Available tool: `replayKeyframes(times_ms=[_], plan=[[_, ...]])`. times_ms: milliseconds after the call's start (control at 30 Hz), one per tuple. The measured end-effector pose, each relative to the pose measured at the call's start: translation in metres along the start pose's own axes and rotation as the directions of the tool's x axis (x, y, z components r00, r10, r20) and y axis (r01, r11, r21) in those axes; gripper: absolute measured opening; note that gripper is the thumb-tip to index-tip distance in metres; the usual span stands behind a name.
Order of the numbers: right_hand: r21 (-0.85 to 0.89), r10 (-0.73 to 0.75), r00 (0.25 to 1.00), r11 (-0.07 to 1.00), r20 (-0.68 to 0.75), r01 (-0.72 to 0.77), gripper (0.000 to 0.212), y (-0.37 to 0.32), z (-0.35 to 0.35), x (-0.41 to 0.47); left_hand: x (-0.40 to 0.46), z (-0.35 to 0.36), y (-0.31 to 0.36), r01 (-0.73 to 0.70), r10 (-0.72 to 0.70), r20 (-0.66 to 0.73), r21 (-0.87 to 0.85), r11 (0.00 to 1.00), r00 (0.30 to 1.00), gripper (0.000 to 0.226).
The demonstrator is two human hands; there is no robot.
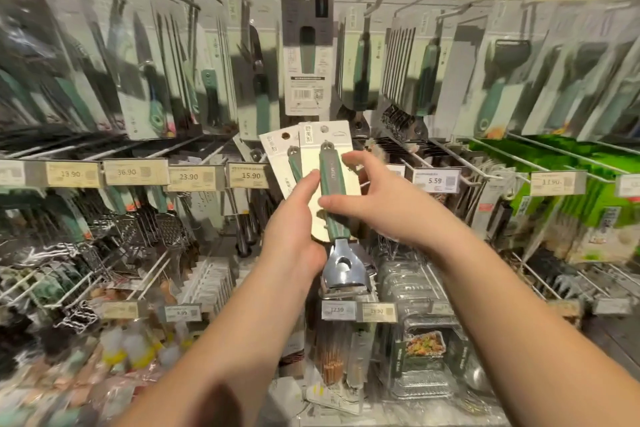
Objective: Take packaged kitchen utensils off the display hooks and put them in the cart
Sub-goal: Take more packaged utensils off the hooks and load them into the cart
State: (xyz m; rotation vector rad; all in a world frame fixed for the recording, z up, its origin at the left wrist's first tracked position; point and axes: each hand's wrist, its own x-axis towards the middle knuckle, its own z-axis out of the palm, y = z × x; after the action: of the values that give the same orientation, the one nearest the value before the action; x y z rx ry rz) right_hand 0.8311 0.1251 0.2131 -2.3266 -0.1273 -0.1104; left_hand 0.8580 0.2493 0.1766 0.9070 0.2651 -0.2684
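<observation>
Two packaged utensils are held up in front of the display. The front one (332,180) has a green handle on a white card and a shiny metal head (343,270) below. A second white card (278,158) with a green handle sticks out behind it on the left. My left hand (294,229) holds the packs from the left side, fingers along the card. My right hand (377,201) pinches the green handle, thumb in front and fingers spread behind. No cart is in view.
Wire hooks carry rows of carded knives, scissors and peelers above, with one pack (304,48) hanging just over my hands. Price tags (251,176) line the rails. Graters (149,225) hang lower left, foil trays (422,350) and green boxes (554,184) sit to the right.
</observation>
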Motion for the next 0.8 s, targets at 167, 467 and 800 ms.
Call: replayKeyframes(times_ms=[167, 467, 800], plan=[[0.044, 0.019, 1.0, 0.999, -0.02, -0.018, 0.086, 0.017, 0.013, -0.009, 0.003, 0.005, -0.015, 0.055, -0.056, 0.012, 0.04, 0.998, 0.998, 0.062], [0.153, 0.212, 0.973, 0.968, -0.093, -0.196, 0.078, 0.046, 0.014, -0.013, 0.008, 0.002, -0.03, 0.084, -0.094, 0.085, 0.118, 0.989, 0.992, 0.026], [0.373, 0.273, 0.946, 0.907, -0.174, -0.193, 0.071, 0.064, 0.013, -0.009, 0.011, 0.0, -0.025, 0.004, -0.016, 0.087, 0.135, 0.991, 0.996, 0.046]])
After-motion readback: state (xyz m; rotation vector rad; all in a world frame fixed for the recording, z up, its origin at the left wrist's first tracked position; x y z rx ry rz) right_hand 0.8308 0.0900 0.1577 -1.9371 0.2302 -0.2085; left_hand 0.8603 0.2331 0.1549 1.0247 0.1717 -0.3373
